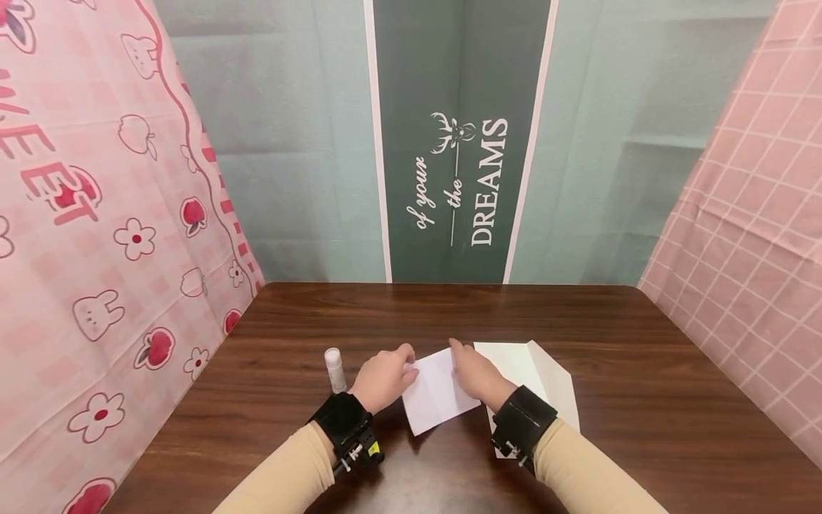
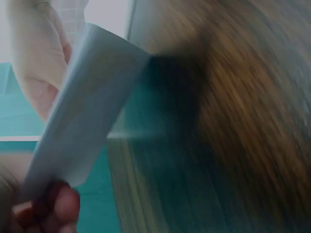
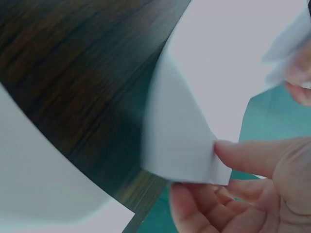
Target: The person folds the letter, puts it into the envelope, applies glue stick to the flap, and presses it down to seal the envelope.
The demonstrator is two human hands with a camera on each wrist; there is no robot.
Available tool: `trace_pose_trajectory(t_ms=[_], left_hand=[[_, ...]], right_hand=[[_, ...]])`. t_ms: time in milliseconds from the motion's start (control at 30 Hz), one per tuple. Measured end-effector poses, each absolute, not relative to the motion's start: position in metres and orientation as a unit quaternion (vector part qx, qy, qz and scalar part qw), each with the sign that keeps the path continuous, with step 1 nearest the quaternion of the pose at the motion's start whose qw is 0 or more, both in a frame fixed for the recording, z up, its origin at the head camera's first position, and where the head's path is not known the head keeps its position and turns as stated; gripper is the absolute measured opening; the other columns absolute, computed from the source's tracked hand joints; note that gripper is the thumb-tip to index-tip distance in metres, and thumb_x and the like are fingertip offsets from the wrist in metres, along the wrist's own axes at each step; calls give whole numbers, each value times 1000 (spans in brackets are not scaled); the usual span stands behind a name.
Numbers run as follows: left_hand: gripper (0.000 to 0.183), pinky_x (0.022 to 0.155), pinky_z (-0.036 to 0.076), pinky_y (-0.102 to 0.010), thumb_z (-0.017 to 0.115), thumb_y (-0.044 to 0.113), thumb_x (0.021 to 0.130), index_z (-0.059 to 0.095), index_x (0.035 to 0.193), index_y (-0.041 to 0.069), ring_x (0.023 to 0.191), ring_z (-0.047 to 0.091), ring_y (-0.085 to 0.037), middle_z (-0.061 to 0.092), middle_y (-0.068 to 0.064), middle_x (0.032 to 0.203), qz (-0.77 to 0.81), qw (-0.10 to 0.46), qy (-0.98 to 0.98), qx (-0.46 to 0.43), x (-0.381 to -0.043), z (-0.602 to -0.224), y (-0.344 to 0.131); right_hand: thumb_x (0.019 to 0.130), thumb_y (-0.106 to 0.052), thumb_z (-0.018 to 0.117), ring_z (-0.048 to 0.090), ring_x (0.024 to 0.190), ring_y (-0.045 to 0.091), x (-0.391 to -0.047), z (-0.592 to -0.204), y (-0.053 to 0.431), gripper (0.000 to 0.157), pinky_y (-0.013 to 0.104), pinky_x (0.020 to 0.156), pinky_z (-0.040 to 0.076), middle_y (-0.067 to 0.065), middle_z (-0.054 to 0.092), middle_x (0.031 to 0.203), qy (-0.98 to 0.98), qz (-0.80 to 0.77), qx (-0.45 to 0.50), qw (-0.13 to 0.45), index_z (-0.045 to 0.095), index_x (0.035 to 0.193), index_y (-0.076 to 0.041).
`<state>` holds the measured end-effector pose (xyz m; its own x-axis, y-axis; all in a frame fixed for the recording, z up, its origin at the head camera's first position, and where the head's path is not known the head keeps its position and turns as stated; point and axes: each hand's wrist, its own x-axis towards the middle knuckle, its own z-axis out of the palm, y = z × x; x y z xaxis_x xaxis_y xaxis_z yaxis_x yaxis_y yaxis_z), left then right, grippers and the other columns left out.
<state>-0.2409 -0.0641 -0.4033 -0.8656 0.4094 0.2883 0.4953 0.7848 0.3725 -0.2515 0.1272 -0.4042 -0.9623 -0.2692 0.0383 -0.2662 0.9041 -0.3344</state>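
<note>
Paper (image 1: 437,400) spans from the left hand (image 1: 382,378) to the right hand (image 1: 477,371), each firmly pinching one side, well short of the table (image 1: 212,428)'s far edge, and I see the right hand nearer the folded white sheet (image 1: 523,368).

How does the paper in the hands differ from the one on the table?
The held paper is raised between the left hand and right hand; the other paper lies on the table. The held paper looks smaller than the other paper. Both are whitish and show folds.
</note>
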Motion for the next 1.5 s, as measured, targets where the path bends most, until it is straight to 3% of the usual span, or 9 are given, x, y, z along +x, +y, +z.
trace_pose_trajectory(t_ms=[133,267,400,500,600,700,867,1200,1500], left_hand=[[20,56,45,-22,61,32,89,60,93,13,62,53,-6,60,7,72,-333,64,-901,-271,-240,-397,-63],[19,69,49,-24,53,22,93,60,106,10,76,57,-8,64,3,87,-402,34,-866,-294,-239,-392,-61],[19,70,49,-25,52,18,96,65,106,8,78,56,-11,61,1,92,-381,82,-876,-285,-240,-391,-60],[18,68,49,-25,57,18,93,70,99,8,79,55,-12,57,0,93,-369,131,-884,-255,-240,-391,-60],[16,67,51,-24,61,17,91,71,99,8,78,56,-13,58,0,91,-385,146,-883,-225,-241,-391,-61],[19,68,51,-24,63,15,90,67,106,7,76,57,-13,62,0,88,-406,138,-880,-205,-243,-391,-61],[31,66,50,-24,63,14,89,61,118,5,73,55,-13,62,0,83,-420,105,-882,-187,-246,-392,-61],[7,66,49,-23,66,15,87,68,92,10,72,56,-12,64,3,82,-430,80,-877,-201,-247,-394,-64],[4,62,45,-24,66,13,87,64,84,12,70,51,-13,58,3,78,-432,102,-869,-219,-250,-399,-67]], right_hand=[[92,-1,49,52,113,39,-253,-403,127,46,48,88,44,30,51,123,971,-201,-128,-13,36,136,7],[92,-3,54,58,103,35,-254,-402,127,52,46,82,48,25,57,117,959,-257,-119,-24,32,139,4],[88,-1,59,62,83,25,-255,-399,126,54,40,70,51,16,64,98,925,-359,-119,-35,33,136,2],[87,-1,61,61,75,20,-254,-397,125,41,37,67,52,9,66,87,896,-424,-126,-30,46,125,2],[87,-2,62,60,72,17,-253,-396,125,23,34,65,52,6,66,83,880,-451,-146,-20,58,110,-1],[87,-4,62,59,71,16,-253,-397,126,13,31,64,50,5,65,83,872,-457,-173,-14,64,100,-4],[89,-8,62,57,72,15,-253,-398,128,11,28,65,48,4,65,84,866,-453,-211,-11,66,99,-6],[89,-6,60,55,74,14,-251,-402,135,12,26,65,48,3,66,88,857,-452,-248,-4,68,98,-6],[91,-22,60,57,76,13,-252,-407,141,22,26,66,49,4,68,93,852,-455,-261,8,70,103,-6]])
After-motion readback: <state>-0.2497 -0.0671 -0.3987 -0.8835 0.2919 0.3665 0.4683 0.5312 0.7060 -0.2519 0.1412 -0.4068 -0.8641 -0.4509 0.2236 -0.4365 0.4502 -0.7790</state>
